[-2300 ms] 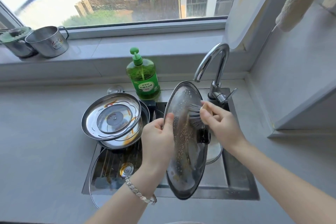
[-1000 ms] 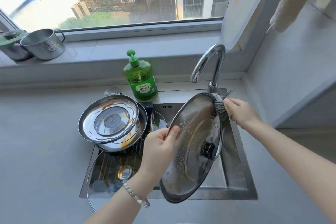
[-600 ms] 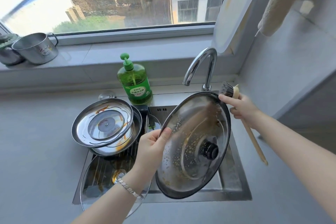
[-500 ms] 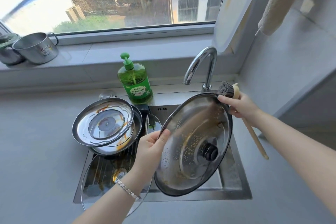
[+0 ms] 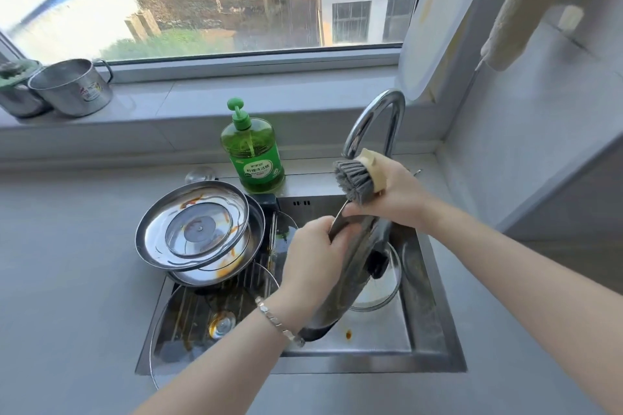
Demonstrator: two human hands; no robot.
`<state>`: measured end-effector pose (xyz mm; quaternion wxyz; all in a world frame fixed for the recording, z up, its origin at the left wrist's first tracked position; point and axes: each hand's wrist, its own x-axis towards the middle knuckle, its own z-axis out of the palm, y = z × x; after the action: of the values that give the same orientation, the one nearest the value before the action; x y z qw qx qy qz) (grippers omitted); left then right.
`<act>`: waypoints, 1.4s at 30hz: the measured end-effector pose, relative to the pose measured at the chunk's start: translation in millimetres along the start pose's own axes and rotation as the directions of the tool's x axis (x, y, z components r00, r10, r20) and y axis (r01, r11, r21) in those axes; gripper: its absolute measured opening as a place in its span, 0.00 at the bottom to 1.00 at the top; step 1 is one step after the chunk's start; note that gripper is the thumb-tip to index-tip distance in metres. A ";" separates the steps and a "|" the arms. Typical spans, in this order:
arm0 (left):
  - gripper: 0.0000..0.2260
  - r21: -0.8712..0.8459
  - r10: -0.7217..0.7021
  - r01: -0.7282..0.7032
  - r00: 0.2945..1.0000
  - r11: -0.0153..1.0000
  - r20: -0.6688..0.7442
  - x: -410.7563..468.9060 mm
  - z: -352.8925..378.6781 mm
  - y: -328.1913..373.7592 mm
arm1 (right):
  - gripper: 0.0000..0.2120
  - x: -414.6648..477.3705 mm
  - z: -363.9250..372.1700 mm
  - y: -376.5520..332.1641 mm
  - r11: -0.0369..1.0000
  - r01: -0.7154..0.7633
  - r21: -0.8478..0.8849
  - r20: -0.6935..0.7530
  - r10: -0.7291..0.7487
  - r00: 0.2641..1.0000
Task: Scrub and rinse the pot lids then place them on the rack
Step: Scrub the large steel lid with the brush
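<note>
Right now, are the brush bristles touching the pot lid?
Apart. In the head view the brush is lifted in the right hand, its bristles above the top edge of the lid, which both hands grip.

Now turned nearly edge-on over the sink, pot lid (image 5: 354, 266), no longer face-up with knob toward the camera. Left hand (image 5: 313, 263) shifted up along the rim; right hand (image 5: 394, 199) now also on the top edge, brush (image 5: 357, 182) raised, off the surface.
</note>
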<state>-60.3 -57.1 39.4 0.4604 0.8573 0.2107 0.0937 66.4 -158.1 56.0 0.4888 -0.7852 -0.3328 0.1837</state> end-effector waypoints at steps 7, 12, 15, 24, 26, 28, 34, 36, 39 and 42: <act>0.21 -0.135 -0.156 0.136 0.975 0.982 -0.158 -1.5 -8.2 -0.4 | 0.30 -3.7 -1.7 16.9 0.937 -0.327 -0.125 -0.197 0.299 0.934; 0.20 -0.278 -0.349 0.283 0.909 0.918 -0.228 -2.8 -8.0 3.9 | 0.22 -40.4 38.8 -2.6 0.954 -0.154 -0.259 -0.036 0.149 0.988; 0.19 -0.319 -0.418 0.331 0.871 0.888 -0.260 -7.6 -12.3 2.9 | 0.21 -49.0 43.4 -3.3 0.976 -0.120 -0.182 0.068 0.134 0.989; 0.19 -0.347 -0.386 0.271 0.863 0.898 -0.325 -9.5 -21.6 8.1 | 0.18 -44.7 43.1 8.4 0.958 -0.262 0.114 0.064 0.256 0.964; 0.20 -0.344 -0.357 0.242 0.875 0.907 -0.327 -12.3 -19.9 9.9 | 0.09 -36.8 37.4 15.7 0.927 -0.335 0.168 0.008 0.339 0.941; 0.21 -0.322 -0.337 0.231 0.882 0.918 -0.328 -13.2 -19.1 10.4 | 0.15 -33.4 42.6 17.1 0.925 -0.330 0.188 -0.035 0.342 0.939; 0.20 -0.342 -0.328 0.227 0.903 0.912 -0.276 -18.4 -18.5 2.3 | 0.29 -33.8 46.0 17.3 0.950 -0.277 0.147 -0.108 0.294 0.950; 0.20 -0.305 -0.273 0.185 0.922 0.934 -0.276 -22.9 -16.0 6.0 | 0.34 -29.9 40.9 26.7 0.933 -0.306 0.192 -0.120 0.332 0.936; 0.20 -0.320 -0.299 0.201 0.907 0.926 -0.295 -15.7 -17.9 1.7 | 0.23 -36.8 55.8 13.5 0.952 -0.235 0.195 -0.062 0.251 0.966; 0.20 -0.315 -0.294 0.202 0.914 0.927 -0.279 -13.4 -18.4 2.8 | 0.26 -35.1 53.3 16.2 0.952 -0.239 0.189 -0.091 0.259 0.961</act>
<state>-78.0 -50.7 52.5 0.5443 0.7227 0.3754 0.2012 14.3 -153.2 16.1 0.5473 -0.7840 -0.1848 0.2273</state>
